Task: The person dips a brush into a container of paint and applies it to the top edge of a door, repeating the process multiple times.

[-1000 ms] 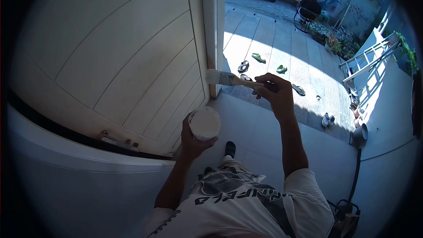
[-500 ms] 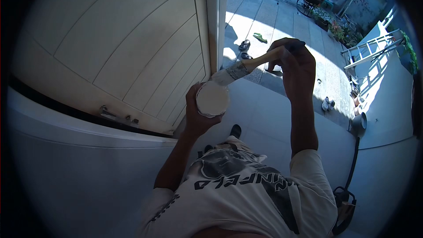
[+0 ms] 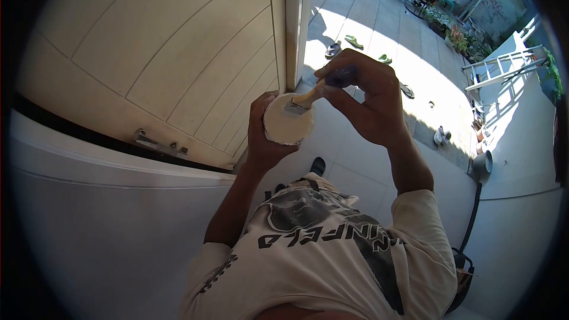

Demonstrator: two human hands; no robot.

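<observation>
Cream-coloured contents [image 3: 288,127] show inside the round tub [image 3: 291,143], which, viewed from my remote post, sits in the left hand [image 3: 261,133], fingers wrapped around its wall. With the right hand [image 3: 374,92] I have the brush [image 3: 309,96] pinched by its handle; its long axis slants down and leftward in the head view, from fingertips to tub. The brush's working end lies within the rim's outline, nearer the left hand; I cannot tell how deeply it is immersed. Left of both grips stands the panelled door [image 3: 195,53].
</observation>
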